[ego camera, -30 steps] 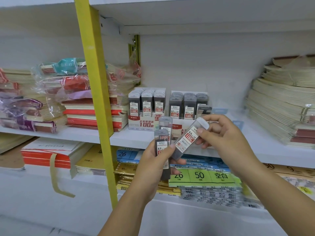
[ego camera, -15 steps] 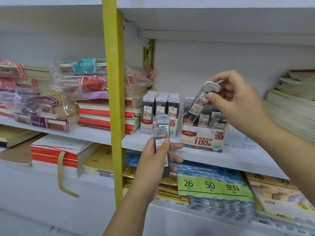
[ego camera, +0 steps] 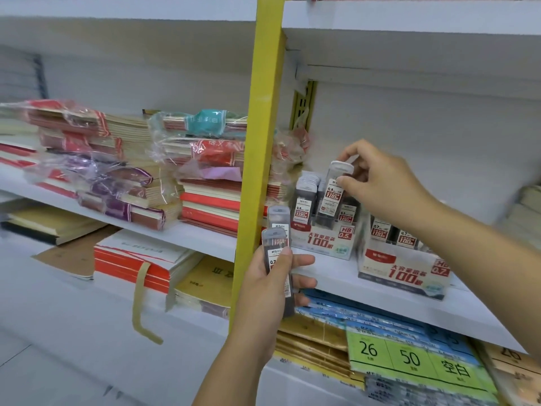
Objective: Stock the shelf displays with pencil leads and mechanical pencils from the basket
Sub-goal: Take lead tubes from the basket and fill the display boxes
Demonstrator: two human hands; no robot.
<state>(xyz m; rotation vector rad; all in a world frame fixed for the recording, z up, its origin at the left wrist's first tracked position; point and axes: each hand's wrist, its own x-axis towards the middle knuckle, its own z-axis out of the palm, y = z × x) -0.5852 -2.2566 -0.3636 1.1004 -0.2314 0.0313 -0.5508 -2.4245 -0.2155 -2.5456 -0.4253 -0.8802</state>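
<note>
My right hand [ego camera: 377, 183] pinches the white cap of a 0.5 pencil lead case [ego camera: 332, 197], which stands upright with its lower end inside the HB 0.5 display box [ego camera: 325, 240] on the white shelf [ego camera: 336, 278]. Right of it sits the HB 0.7 display box [ego camera: 404, 272] with several lead cases in it. My left hand [ego camera: 270, 284] holds two 0.7 pencil lead cases [ego camera: 278, 244] upright in front of the yellow post. No basket or mechanical pencils are in view.
A yellow upright post [ego camera: 257, 159] divides the shelving. Wrapped stacks of notebooks [ego camera: 205, 177] fill the shelf to the left. Below are paper pads, red-edged books [ego camera: 137, 262] and green-labelled packs [ego camera: 409, 358]. Pale stacked booklets [ego camera: 524, 212] lie at the far right.
My right hand carried its lead case from over the 0.7 box leftward and down into the 0.5 box. The view shifted left. My left hand stays holding its two cases.
</note>
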